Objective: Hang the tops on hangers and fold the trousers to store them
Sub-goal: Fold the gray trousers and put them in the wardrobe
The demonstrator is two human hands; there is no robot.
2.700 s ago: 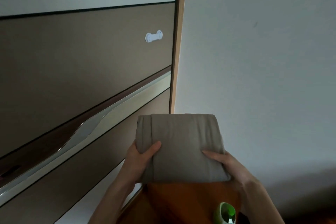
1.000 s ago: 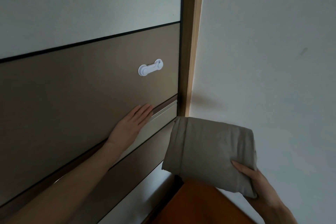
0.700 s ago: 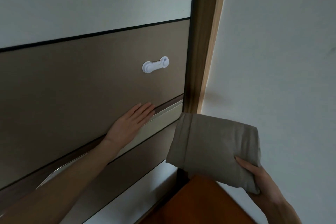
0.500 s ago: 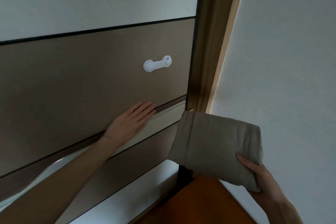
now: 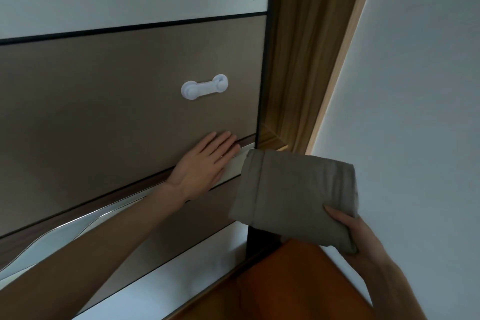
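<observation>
The left arm reached up and forward from the lower left, forearm bare, wrist straight. The left hand point(image 5: 205, 163) lay flat, palm down, its fingers point(image 5: 223, 143) straight and close together. The right arm came up from the lower right. The right hand point(image 5: 355, 234) had a grip on folded cloth, thumb on top, the other fingers hidden underneath.

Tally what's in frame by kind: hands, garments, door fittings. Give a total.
Hands: 2, the left hand flat on the sliding door, the right hand holding the bundle
Garments: 1, the folded grey-beige trousers
Door fittings: 2, the white latch and the silver handle strip
Total: 5
</observation>
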